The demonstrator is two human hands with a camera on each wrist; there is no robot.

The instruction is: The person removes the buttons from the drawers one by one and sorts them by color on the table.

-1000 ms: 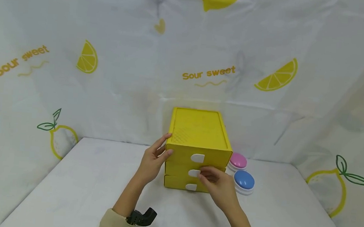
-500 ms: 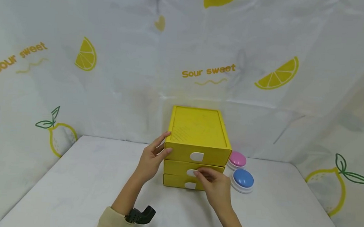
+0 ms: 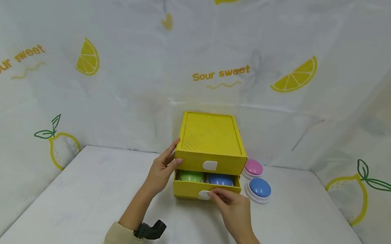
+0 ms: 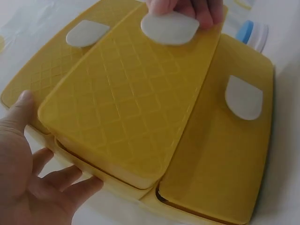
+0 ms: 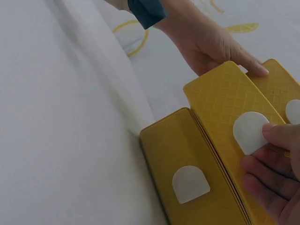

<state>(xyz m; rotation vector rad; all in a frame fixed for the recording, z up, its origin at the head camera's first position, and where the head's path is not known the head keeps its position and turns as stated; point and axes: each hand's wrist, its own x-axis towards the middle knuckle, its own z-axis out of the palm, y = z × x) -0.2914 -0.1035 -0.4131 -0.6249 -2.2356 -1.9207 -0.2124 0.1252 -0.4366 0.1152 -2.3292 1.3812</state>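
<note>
A yellow three-drawer box [image 3: 211, 132] stands with its middle drawer [image 3: 186, 189] pulled forward. Inside that drawer show a green domed button [image 3: 191, 177] and a blue domed button [image 3: 220, 180]. My right hand [image 3: 237, 212] pinches the drawer's white tab [image 5: 250, 132] between thumb and fingers. At the box's left side, my left hand [image 3: 158, 174] rests its thumb on the top drawer's front edge and its extended fingers along the side wall. The top drawer [image 4: 89, 56] is closed, as is the bottom drawer [image 5: 173, 140], seen in the wrist views.
Right of the box, a pink button [image 3: 254, 166] and a blue button [image 3: 260, 187], both on white bases, sit on the white table [image 3: 86, 197]. Behind the box hangs a white cloth [image 3: 134, 77] printed with lemons.
My right hand has drawn the middle drawer out toward me by its tab, so the green and blue buttons inside now show. My left hand has stayed against the box.
</note>
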